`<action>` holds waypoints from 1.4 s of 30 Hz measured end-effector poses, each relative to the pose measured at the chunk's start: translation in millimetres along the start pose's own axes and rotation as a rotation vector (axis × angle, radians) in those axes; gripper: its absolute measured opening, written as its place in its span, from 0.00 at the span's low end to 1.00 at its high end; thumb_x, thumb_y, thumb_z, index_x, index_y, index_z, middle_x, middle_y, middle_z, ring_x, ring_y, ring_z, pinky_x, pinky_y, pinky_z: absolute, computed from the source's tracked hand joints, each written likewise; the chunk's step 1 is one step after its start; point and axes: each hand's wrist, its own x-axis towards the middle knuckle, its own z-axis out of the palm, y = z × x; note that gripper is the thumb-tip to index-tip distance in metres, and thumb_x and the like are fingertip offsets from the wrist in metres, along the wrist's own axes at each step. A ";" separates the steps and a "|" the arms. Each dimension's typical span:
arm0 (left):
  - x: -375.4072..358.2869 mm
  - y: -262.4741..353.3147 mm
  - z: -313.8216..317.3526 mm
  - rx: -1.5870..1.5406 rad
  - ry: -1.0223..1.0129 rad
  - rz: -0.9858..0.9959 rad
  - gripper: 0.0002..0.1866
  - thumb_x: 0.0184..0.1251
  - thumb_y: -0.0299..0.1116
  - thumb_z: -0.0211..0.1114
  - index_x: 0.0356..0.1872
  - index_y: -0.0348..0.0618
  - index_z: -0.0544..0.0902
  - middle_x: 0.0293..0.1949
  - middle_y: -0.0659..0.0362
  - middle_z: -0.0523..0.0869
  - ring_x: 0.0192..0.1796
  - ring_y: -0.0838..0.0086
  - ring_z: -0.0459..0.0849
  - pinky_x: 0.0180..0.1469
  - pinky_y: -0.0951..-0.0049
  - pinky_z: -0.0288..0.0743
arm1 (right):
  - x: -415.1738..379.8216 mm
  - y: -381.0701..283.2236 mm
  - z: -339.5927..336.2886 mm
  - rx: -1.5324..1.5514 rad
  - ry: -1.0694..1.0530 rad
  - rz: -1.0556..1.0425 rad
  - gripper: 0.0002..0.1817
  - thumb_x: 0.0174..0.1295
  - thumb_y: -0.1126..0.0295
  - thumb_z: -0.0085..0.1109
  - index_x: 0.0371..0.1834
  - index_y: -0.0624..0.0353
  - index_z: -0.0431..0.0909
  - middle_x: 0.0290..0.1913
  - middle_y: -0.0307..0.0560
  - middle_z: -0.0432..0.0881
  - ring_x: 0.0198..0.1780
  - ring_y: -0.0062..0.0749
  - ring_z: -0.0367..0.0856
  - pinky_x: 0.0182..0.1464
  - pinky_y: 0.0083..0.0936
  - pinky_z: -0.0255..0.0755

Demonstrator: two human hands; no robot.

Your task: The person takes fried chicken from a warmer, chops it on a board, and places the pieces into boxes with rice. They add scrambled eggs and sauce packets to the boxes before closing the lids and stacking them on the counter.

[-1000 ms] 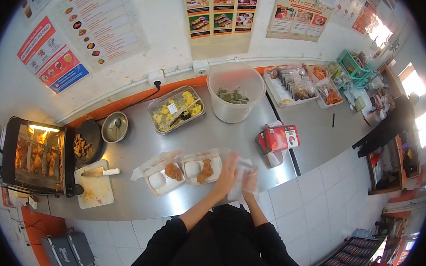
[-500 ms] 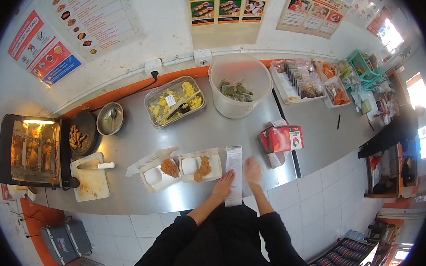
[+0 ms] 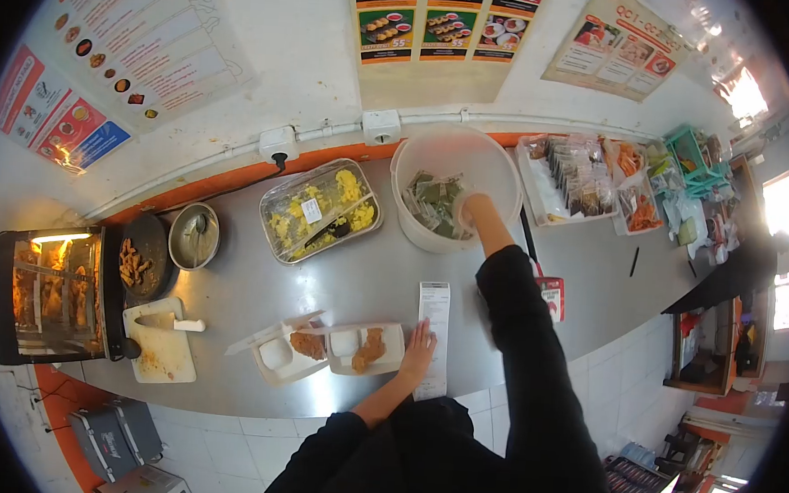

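Note:
My left hand (image 3: pixel 419 349) lies with its fingers stretched out on a long printed receipt (image 3: pixel 434 305) at the counter's front. Beside it stand two open takeaway boxes, a right one (image 3: pixel 390 359) and a left one (image 3: pixel 289 373). Each has a white mound of what looks like rice and a piece of fried chicken (image 3: pixel 369 346). My right hand (image 3: pixel 478 212) reaches down into a translucent white tub (image 3: pixel 433 239), among small clear packets (image 3: pixel 434 195) with green contents. Its fingertips are hard to make out, so any hold on a packet cannot be seen.
A lidded tray (image 3: pixel 286 249) of yellow food stands behind the boxes. To the left are a metal bowl (image 3: pixel 193 248), a dark pan (image 3: pixel 160 264), a cutting board (image 3: pixel 166 359) with a knife, and a lit glass warmer (image 3: pixel 53 293). My right sleeve partly covers a red box (image 3: pixel 551 297).
My right hand has gone from beside the receipt up and forward into the tub. My left hand stays on the receipt. The view has shifted slightly.

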 end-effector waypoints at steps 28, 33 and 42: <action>-19.0 15.3 18.6 -0.348 0.368 0.042 0.27 0.68 0.32 0.51 0.68 0.34 0.67 0.69 0.48 0.68 0.71 0.55 0.65 0.74 0.60 0.57 | -315.2 -145.0 85.6 1.218 0.038 -0.478 0.07 0.62 0.69 0.60 0.41 0.56 0.83 0.41 0.46 0.84 0.46 0.35 0.81 0.56 0.32 0.71; -26.2 14.0 22.0 -0.305 0.534 0.025 0.26 0.69 0.32 0.51 0.67 0.35 0.68 0.67 0.47 0.72 0.69 0.52 0.68 0.72 0.58 0.59 | -299.3 -158.7 189.4 0.941 0.492 -0.269 0.13 0.63 0.62 0.58 0.47 0.54 0.83 0.47 0.49 0.84 0.55 0.42 0.79 0.66 0.37 0.63; 10.8 21.8 16.1 -0.399 0.240 -0.196 0.26 0.64 0.22 0.53 0.65 0.30 0.68 0.64 0.42 0.73 0.64 0.50 0.74 0.64 0.56 0.70 | -325.6 66.6 163.6 1.229 -0.043 -0.341 0.20 0.71 0.60 0.54 0.60 0.59 0.77 0.56 0.48 0.82 0.57 0.29 0.78 0.62 0.27 0.70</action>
